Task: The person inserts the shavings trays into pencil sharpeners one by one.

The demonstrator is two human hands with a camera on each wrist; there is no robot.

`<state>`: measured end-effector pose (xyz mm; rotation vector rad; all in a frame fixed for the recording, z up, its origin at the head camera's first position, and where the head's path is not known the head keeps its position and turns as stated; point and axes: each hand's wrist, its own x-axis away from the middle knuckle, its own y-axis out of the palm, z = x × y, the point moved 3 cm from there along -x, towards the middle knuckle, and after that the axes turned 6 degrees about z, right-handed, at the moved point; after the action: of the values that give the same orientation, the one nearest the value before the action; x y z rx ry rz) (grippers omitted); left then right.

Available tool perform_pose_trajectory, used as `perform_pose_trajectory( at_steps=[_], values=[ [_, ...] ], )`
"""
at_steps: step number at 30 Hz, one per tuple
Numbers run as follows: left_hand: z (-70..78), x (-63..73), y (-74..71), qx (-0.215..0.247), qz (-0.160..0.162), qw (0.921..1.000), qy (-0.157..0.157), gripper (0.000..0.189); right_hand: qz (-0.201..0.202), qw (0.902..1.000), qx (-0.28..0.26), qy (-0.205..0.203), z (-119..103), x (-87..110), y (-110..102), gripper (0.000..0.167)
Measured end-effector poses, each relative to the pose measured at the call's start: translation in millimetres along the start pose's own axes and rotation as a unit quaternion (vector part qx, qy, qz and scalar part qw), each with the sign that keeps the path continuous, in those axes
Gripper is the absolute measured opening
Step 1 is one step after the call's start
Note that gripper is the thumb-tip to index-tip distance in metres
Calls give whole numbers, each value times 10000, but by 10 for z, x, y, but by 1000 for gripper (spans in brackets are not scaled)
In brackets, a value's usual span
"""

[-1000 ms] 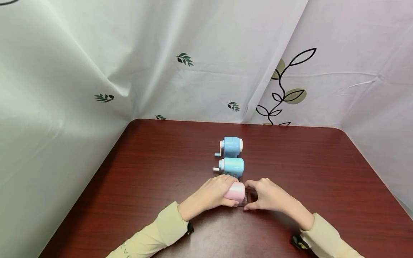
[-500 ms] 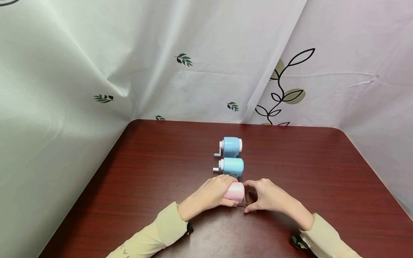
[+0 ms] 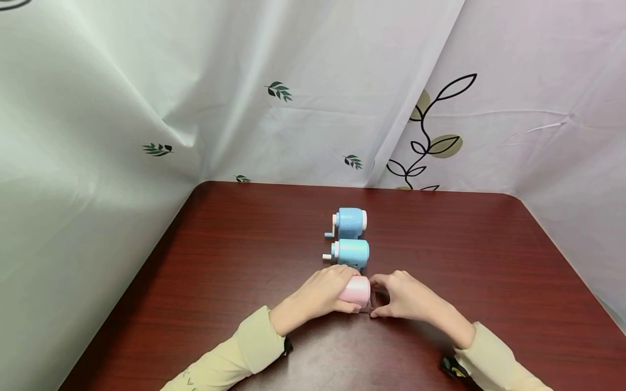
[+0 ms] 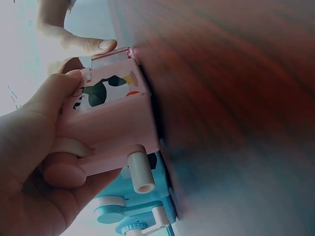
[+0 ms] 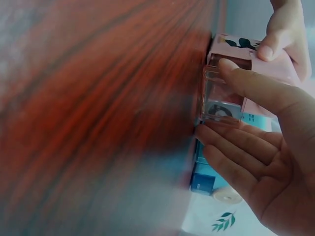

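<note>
My left hand [image 3: 325, 290] grips the body of a pink crank pencil sharpener [image 3: 357, 290] from its crank side. In the left wrist view its pale crank handle [image 4: 141, 172] and a printed dark picture on its side show. A clear shavings drawer [image 5: 224, 98] sticks partly out of the sharpener's other end. My right hand [image 3: 411, 296] holds this drawer by its two sides, thumb on one and fingertips on the other. The sharpener stands upright on the table.
Directly behind the pink sharpener stands a turquoise sharpener [image 3: 353, 251], and behind that a blue sharpener [image 3: 350, 220], both with cranks to the left. The dark red wooden table [image 3: 254, 233] ends at a white leaf-print curtain [image 3: 313, 125].
The clear drawer has slid slightly left into the pink sharpener. My right thumb moved a little off and came back against it. My left hand keeps its grip in place.
</note>
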<state>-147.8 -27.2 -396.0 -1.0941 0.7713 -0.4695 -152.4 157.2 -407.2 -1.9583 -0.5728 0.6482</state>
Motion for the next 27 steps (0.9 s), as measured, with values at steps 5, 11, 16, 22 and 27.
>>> perform_pose_trajectory(
  at_steps=[5,11,16,22,27],
  values=[
    [4,-2,0,7,-51,10000,-61,52,24,10000,-5,-52,-2,-5,12,48],
    [3,-4,7,-106,-23,9999,-63,54,-1,10000,-32,-76,-17,-36,22,43],
    [3,-10,23,-164,-27,9999,-45,55,13,10000,48,-83,-41,-62,20,39],
    [9,-11,24,-170,-21,9999,-23,55,53,9999,111,-56,-58,-73,26,39],
    [9,-14,19,-172,11,9999,15,54,148,9998,81,-94,-66,-76,45,40]
  ],
)
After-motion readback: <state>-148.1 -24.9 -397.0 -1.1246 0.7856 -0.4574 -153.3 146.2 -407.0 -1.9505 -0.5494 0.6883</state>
